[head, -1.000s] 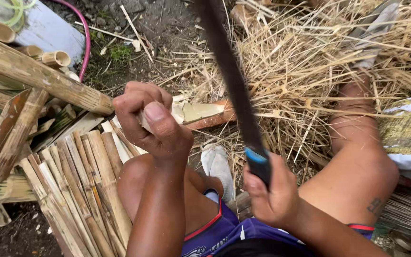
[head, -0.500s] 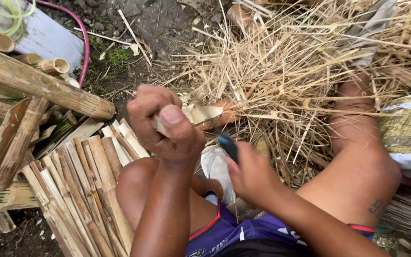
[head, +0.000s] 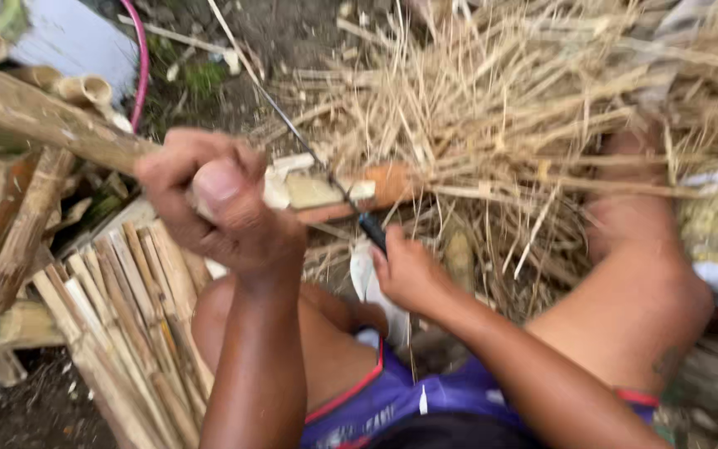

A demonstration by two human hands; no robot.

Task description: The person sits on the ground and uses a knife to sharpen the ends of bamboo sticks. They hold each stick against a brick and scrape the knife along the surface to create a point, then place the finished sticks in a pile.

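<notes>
Above the straw, left hand (head: 222, 208) fingers clamp a bamboo strip (head: 309, 189) (pale); right hand (head: 409, 270) grips a knife (head: 326, 175).

Bare dark earth ground (head: 292, 33) carries everything. At about one o'clock a loose heap of dry straw-coloured shavings (head: 525, 108) spreads over it. At eight o'clock lie split bamboo slats (head: 118, 333) side by side. At ten o'clock rest thicker bamboo poles (head: 35, 125), with a pink hose (head: 141, 75) curving at eleven.
</notes>
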